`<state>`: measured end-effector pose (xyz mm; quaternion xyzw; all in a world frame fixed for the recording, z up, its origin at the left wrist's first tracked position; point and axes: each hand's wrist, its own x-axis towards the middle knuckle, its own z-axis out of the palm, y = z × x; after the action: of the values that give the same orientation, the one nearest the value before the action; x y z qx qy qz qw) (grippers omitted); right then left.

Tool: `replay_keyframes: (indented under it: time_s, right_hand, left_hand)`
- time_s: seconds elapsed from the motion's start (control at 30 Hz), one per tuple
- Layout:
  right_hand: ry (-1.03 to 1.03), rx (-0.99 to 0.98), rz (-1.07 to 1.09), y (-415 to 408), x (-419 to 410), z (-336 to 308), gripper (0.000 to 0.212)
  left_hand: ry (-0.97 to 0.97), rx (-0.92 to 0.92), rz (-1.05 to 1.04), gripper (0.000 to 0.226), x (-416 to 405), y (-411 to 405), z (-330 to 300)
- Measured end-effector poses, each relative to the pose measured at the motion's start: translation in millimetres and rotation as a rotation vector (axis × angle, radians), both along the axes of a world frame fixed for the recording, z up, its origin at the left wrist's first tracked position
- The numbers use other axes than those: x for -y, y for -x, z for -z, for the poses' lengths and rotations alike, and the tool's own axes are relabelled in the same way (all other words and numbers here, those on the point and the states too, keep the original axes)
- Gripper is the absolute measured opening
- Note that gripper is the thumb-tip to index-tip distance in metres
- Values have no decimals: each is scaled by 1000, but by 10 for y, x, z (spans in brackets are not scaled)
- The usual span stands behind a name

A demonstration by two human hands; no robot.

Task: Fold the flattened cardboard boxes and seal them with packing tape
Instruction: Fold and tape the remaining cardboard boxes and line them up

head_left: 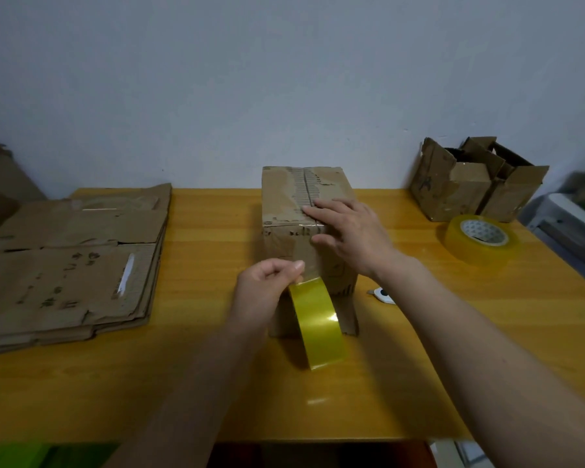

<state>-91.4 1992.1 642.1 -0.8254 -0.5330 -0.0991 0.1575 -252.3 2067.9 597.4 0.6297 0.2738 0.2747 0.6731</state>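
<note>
The folded cardboard box (306, 211) stands upright near the middle of the table (217, 383), toward its far edge, its top flaps closed along a centre seam bearing torn old tape marks. A strip of yellow packing tape (318, 327) runs down the box's near face and curls loose toward the table.

To the left lies a stack of flattened cardboard boxes (71, 261). At the far right stands an open, battered box (470, 184), with a roll of yellow tape (482, 238) lying flat just in front of it. A small white cutter (382, 294) lies on the table just right of the folded box.

The table is glossy yellow-orange wood grain, set against a plain pale wall (284, 79).

The right hand (348, 233) rests flat on the box's top near edge, fingers straight along the seam, thumb over the front. The left hand (267, 282) pinches the tape strip at the box's near face, fingers curled.
</note>
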Motion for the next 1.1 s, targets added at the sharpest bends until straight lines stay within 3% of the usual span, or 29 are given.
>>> replay_keyframes:
  time_s: [0.1,0.23,0.43,0.53,0.63,0.73,0.83,1.1]
  right_hand:
    - [-24,-73,19,2,-21,-11,56]
    - [-42,-220,39,14,-26,-52,56]
    - [-57,-387,-34,5,15,-119,55]
    - [-30,-403,-121,30,78,-173,52]
    - [-31,-453,-153,113,133,-211,47]
    - [-17,-267,-35,214,106,-164,56]
    - [-11,-95,13,260,72,-94,66]
    - [-92,-47,58,281,52,-28,72]
  left_hand:
    - [-131,42,-189,7,-3,230,-102]
    - [-377,-47,-381,8,-178,454,-235]
    - [-435,-132,-613,10,-483,531,-381]
    - [-414,-218,-590,24,-595,402,-389]
    - [-367,-304,-514,60,-600,206,-344]
    - [-334,-336,-463,80,-516,14,-286]
    - [-289,-324,-424,81,-444,-103,-289]
    - [-230,-302,-351,83,-515,-79,-328]
